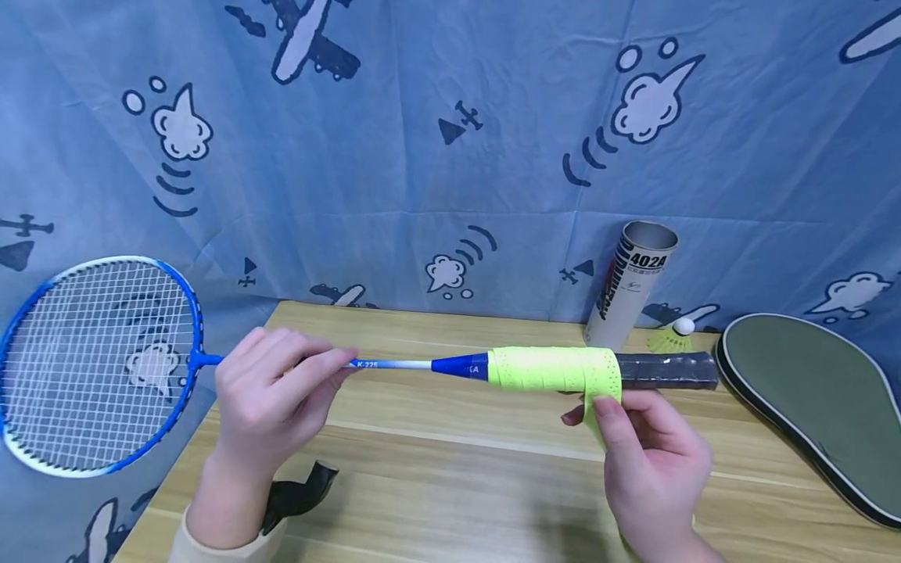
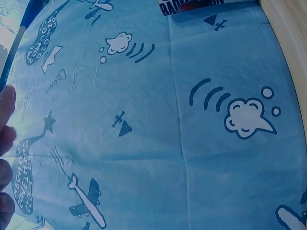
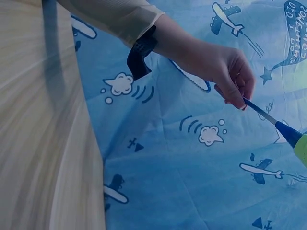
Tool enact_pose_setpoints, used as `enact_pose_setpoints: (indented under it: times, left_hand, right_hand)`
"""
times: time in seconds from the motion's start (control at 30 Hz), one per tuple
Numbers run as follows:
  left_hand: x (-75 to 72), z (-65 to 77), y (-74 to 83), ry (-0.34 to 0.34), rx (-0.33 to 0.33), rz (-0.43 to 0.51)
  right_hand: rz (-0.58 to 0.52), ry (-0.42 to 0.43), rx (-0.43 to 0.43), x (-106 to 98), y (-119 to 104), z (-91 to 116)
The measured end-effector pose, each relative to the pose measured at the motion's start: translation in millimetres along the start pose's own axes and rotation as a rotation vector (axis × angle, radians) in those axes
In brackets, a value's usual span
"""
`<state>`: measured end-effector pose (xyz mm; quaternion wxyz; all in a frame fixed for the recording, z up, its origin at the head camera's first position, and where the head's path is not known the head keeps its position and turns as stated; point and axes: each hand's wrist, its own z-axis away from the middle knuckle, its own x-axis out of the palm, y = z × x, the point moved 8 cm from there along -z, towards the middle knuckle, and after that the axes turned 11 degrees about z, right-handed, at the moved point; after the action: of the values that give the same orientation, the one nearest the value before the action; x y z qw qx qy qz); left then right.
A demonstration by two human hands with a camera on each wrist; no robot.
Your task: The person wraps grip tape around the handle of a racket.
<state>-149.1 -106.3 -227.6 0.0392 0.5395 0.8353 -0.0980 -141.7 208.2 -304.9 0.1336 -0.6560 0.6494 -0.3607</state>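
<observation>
A blue and white badminton racket (image 1: 397, 364) is held sideways above the table, its strung head at the left. My left hand (image 1: 271, 391) grips the shaft near the head; in the right wrist view the same hand (image 3: 223, 72) pinches the shaft. Yellow-green perforated grip tape (image 1: 542, 369) winds round the upper part of the handle. The black lower handle (image 1: 669, 371) shows bare at the right. My right hand (image 1: 655, 469) pinches the loose tape hanging from the last wrap, thumb in front. In the left wrist view only fingertips (image 2: 5, 172) show at the edge.
Behind the handle stands a shuttlecock tube (image 1: 633, 281), with a yellow shuttlecock (image 1: 672, 336) beside it. A green racket case (image 1: 809, 399) with black edging lies at the right. A blue patterned curtain (image 1: 394, 156) hangs behind the wooden table (image 1: 436, 485). A black strap circles the left wrist.
</observation>
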Motion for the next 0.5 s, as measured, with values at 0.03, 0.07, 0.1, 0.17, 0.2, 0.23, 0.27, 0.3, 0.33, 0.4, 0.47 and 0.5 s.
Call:
enact_pose_setpoints:
  times: [0.03, 0.07, 0.1, 0.17, 0.2, 0.23, 0.27, 0.3, 0.33, 0.4, 0.47, 0.5]
  left_hand:
    - [-0.1, 0.0, 0.0, 0.005, -0.001, -0.004]
    - [-0.1, 0.2, -0.1, 0.012, -0.003, -0.008]
    - [-0.1, 0.4, -0.3, 0.018, -0.004, -0.009]
    - [-0.3, 1.1, -0.9, 0.029, -0.01, -0.013]
    - [-0.3, 1.3, -1.2, 0.034, -0.012, -0.015]
    - [-0.2, 1.5, -1.6, 0.038, -0.015, -0.017]
    - [-0.2, 1.6, -2.0, 0.038, -0.02, -0.021]
    - [-0.3, 1.8, -2.3, 0.035, -0.025, -0.026]
    - [-0.4, 2.0, -2.6, 0.032, -0.03, -0.033]
    - [-0.7, 2.7, -3.2, 0.027, -0.041, -0.047]
    - [-1.9, 4.1, -4.1, 0.022, -0.06, -0.065]
    - [-2.5, 4.8, -4.4, 0.022, -0.068, -0.073]
  right_hand:
    - [-0.016, -0.004, -0.009, 0.3, -0.2, 0.1]
    - [-0.033, -0.009, -0.02, 0.7, -0.7, 0.1]
    - [-0.051, -0.016, -0.032, 1.4, -1.1, 0.0]
    - [-0.069, -0.021, -0.052, 2.8, -2.7, -0.2]
    - [-0.067, -0.019, -0.058, 3.1, -3.3, -0.3]
    - [-0.057, -0.015, -0.06, 3.4, -3.9, -0.4]
    - [-0.042, -0.009, -0.061, 3.5, -4.4, -0.5]
    - [-0.027, -0.002, -0.061, 3.5, -4.7, -0.6]
    - [-0.008, 0.004, -0.058, 3.3, -5.0, -0.6]
    - [0.007, 0.006, -0.057, 2.9, -5.0, -0.6]
    - [0.018, 0.002, -0.056, 2.9, -4.9, -0.7]
    - [0.019, 0.001, -0.055, 2.8, -4.9, -0.7]
